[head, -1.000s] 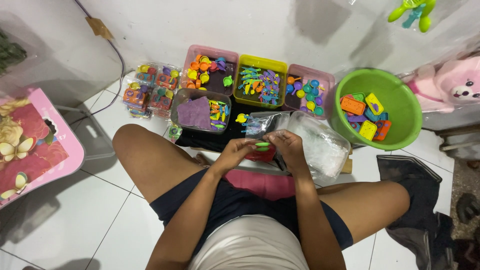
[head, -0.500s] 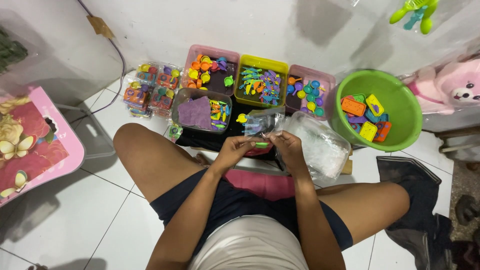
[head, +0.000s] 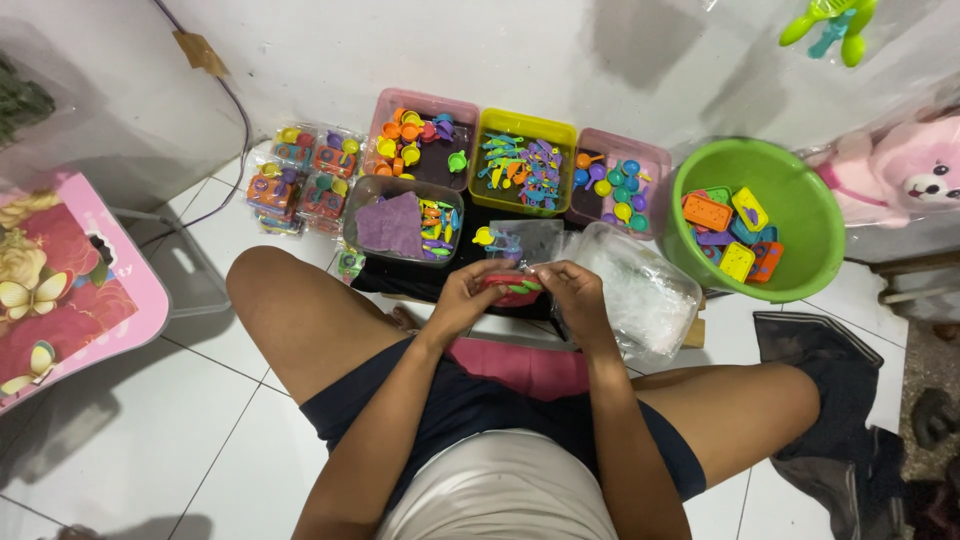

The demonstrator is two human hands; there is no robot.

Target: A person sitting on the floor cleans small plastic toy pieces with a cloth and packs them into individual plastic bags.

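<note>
Both the left hand [head: 468,298] and right hand [head: 572,295] pinch a small clear bag [head: 527,243] of toys, which looks light, thin and slippery, best held at its edges.

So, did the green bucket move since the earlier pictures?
No. The green bucket keeps its place right of the pink tray, near the wall; the tiny shift looks like camera motion.

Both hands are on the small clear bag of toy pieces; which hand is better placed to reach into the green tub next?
Probably the right hand: the green tub sits on its side, while the left hand would have to cross over the small clear bag.
</note>
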